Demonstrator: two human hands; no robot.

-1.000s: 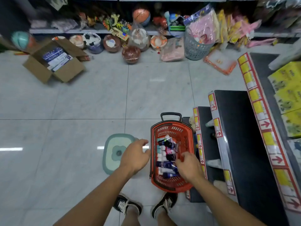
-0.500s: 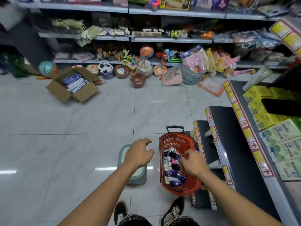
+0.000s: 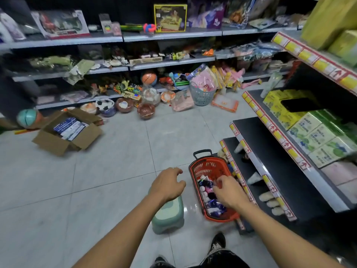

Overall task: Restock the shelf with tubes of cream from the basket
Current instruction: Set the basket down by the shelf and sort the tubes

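Red shopping basket (image 3: 210, 169) sits on the floor at lower center-right, right up against the dark shelf (image 3: 286, 182), with the tubes of cream (image 3: 207, 187) piled inside. Right hand (image 3: 229, 192) is down in the basket with fingers curled over the tubes, can't tell if it's got one. Left hand (image 3: 167, 185) hovers loosely curled, holding nothing, above a green step stool (image 3: 168, 219).

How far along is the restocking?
A few pale tubes already lie on the low dark shelf. The right hand is reaching among the tubes in the red basket; its grip is unclear. The left hand hovers empty. Many tubes remain in the basket.
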